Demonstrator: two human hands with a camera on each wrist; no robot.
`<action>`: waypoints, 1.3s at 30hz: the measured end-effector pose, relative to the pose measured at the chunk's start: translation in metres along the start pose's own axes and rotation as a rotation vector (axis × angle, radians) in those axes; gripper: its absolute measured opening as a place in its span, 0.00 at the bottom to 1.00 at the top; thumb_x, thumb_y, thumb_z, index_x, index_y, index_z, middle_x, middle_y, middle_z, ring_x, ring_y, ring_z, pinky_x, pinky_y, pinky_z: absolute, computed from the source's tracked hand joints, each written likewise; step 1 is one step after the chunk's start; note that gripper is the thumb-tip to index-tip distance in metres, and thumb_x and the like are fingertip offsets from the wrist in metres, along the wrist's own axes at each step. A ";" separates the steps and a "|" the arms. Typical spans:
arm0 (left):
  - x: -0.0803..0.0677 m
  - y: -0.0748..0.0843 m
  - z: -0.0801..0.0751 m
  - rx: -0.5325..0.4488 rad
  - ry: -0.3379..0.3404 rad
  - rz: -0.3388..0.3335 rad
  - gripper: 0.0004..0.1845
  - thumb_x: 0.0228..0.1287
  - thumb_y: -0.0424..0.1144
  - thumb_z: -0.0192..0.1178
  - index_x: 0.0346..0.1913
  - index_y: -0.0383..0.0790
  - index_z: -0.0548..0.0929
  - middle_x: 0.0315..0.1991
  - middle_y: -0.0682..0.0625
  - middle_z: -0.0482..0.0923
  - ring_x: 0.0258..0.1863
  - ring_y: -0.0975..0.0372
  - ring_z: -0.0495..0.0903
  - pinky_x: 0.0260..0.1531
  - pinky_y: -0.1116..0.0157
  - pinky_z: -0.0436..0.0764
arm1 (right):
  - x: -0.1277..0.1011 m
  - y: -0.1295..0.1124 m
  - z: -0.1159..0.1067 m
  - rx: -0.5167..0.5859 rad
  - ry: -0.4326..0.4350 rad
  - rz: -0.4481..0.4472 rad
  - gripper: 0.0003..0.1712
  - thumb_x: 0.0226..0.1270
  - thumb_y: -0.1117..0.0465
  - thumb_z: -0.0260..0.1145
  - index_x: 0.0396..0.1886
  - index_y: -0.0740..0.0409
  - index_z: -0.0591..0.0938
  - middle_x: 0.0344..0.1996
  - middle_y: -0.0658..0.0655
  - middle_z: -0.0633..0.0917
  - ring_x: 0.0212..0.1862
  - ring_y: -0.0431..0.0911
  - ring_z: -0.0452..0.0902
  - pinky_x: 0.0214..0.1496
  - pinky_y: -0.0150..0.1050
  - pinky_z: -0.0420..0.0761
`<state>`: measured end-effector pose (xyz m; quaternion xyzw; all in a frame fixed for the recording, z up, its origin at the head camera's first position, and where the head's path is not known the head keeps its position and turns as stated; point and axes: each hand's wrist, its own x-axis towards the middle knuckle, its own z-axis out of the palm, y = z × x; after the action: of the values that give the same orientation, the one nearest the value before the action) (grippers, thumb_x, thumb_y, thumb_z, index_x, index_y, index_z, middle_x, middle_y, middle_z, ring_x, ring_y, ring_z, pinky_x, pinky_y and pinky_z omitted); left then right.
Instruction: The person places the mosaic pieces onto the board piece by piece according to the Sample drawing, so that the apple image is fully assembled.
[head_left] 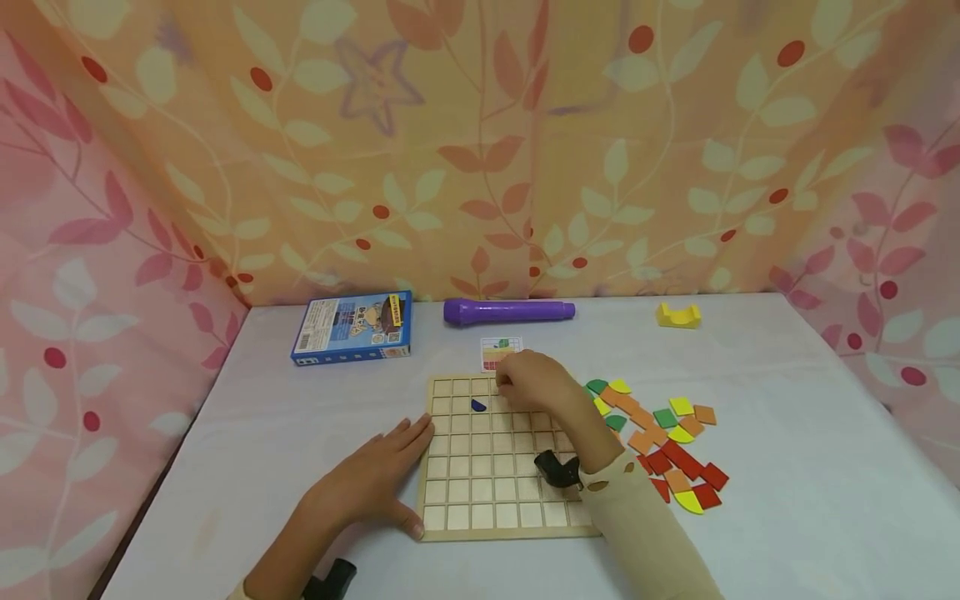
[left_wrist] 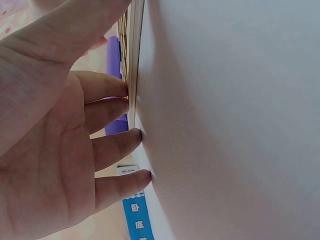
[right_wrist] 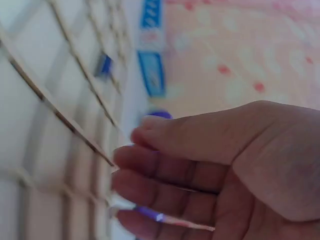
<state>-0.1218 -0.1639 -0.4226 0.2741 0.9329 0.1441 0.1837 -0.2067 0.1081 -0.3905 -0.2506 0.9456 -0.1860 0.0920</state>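
Shallow wooden grid tray (head_left: 480, 508) sits mid-desk on the pale desk (head_left: 787, 467). Left hand (head_left: 375, 483) lies flat at the tray's 9 o'clock edge, fingers spread and straight, fingertips (left_wrist: 131, 111) pressed against the wooden rim; it looks placed to keep the tray from sliding. Right hand (head_left: 528, 382) hovers over the tray's 12 o'clock rows, fingers curled together around a small thin piece (right_wrist: 165, 219), colour hard to read through blur. One dark blue quarter-round tile (head_left: 477, 406) already sits in a cell near 11 o'clock. Loose pile of coloured wooden tiles (head_left: 660, 442) waits at 3 o'clock, within the right hand's reach. Small pattern card (head_left: 498, 352) lies just beyond the tray at 12 o'clock, probably the reference. Beyond: blue box (head_left: 352, 327), purple cylinder (head_left: 508, 312), yellow block (head_left: 678, 315).
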 end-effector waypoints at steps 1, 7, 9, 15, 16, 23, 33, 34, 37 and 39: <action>0.000 0.000 0.000 0.000 0.000 0.000 0.73 0.28 0.68 0.78 0.79 0.37 0.55 0.80 0.45 0.48 0.77 0.47 0.49 0.71 0.43 0.57 | -0.003 0.005 -0.006 0.015 -0.011 0.017 0.12 0.66 0.69 0.65 0.22 0.57 0.81 0.20 0.47 0.74 0.26 0.42 0.67 0.30 0.37 0.70; 0.000 -0.001 0.001 0.009 0.000 0.005 0.73 0.29 0.68 0.77 0.79 0.37 0.55 0.80 0.45 0.48 0.77 0.46 0.48 0.71 0.43 0.57 | -0.029 0.043 -0.033 0.060 -0.074 0.234 0.03 0.59 0.69 0.66 0.31 0.59 0.84 0.31 0.54 0.82 0.33 0.49 0.75 0.34 0.42 0.77; 0.000 -0.002 0.001 0.006 0.002 0.008 0.73 0.29 0.68 0.77 0.79 0.37 0.55 0.80 0.45 0.48 0.77 0.46 0.48 0.71 0.43 0.57 | -0.036 0.055 -0.038 0.078 -0.093 0.325 0.02 0.57 0.68 0.68 0.32 0.60 0.83 0.32 0.55 0.81 0.33 0.50 0.74 0.33 0.42 0.76; -0.001 -0.003 0.001 0.003 -0.002 -0.003 0.74 0.28 0.69 0.77 0.79 0.38 0.55 0.80 0.46 0.48 0.78 0.47 0.48 0.71 0.43 0.57 | -0.049 0.077 -0.041 0.151 -0.115 0.455 0.10 0.55 0.63 0.74 0.33 0.60 0.81 0.31 0.56 0.79 0.34 0.51 0.72 0.33 0.41 0.72; -0.001 -0.003 0.001 0.000 -0.004 -0.004 0.74 0.27 0.69 0.77 0.79 0.38 0.55 0.80 0.46 0.48 0.78 0.47 0.48 0.71 0.43 0.57 | -0.049 0.080 -0.041 0.159 -0.116 0.471 0.10 0.55 0.63 0.75 0.34 0.60 0.81 0.31 0.56 0.79 0.34 0.51 0.72 0.33 0.41 0.73; 0.000 -0.002 0.000 -0.001 -0.016 0.001 0.73 0.29 0.69 0.76 0.79 0.38 0.55 0.80 0.46 0.47 0.78 0.47 0.47 0.71 0.43 0.57 | -0.054 0.097 -0.037 0.215 -0.099 0.567 0.13 0.55 0.66 0.74 0.40 0.60 0.82 0.34 0.58 0.79 0.36 0.52 0.72 0.35 0.41 0.75; -0.001 0.000 0.000 -0.007 -0.011 -0.001 0.73 0.29 0.68 0.77 0.79 0.37 0.55 0.80 0.46 0.47 0.78 0.47 0.48 0.71 0.43 0.56 | -0.046 0.097 -0.034 0.216 -0.039 0.468 0.07 0.56 0.70 0.70 0.32 0.61 0.81 0.30 0.57 0.79 0.34 0.52 0.72 0.34 0.42 0.75; 0.000 0.000 0.000 -0.008 -0.011 0.000 0.73 0.29 0.68 0.77 0.79 0.37 0.55 0.80 0.45 0.47 0.77 0.47 0.48 0.71 0.43 0.56 | -0.045 0.097 -0.033 0.206 -0.022 0.451 0.05 0.57 0.69 0.70 0.32 0.61 0.81 0.30 0.57 0.79 0.35 0.52 0.73 0.35 0.42 0.76; 0.000 0.001 0.000 -0.011 -0.013 -0.005 0.73 0.29 0.68 0.77 0.79 0.37 0.55 0.80 0.46 0.47 0.78 0.47 0.48 0.71 0.43 0.56 | -0.040 0.098 -0.033 0.193 0.048 0.394 0.01 0.60 0.70 0.67 0.32 0.62 0.83 0.30 0.57 0.80 0.35 0.53 0.73 0.38 0.44 0.77; 0.000 0.000 0.001 -0.012 -0.014 -0.013 0.73 0.29 0.68 0.77 0.79 0.38 0.55 0.80 0.46 0.48 0.78 0.47 0.47 0.71 0.43 0.56 | -0.038 0.097 -0.032 0.197 0.098 0.368 0.03 0.61 0.71 0.65 0.32 0.63 0.84 0.30 0.57 0.81 0.35 0.53 0.73 0.38 0.45 0.77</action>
<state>-0.1216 -0.1632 -0.4230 0.2679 0.9325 0.1464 0.1929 -0.2255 0.2152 -0.3971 -0.0543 0.9559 -0.2698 0.1025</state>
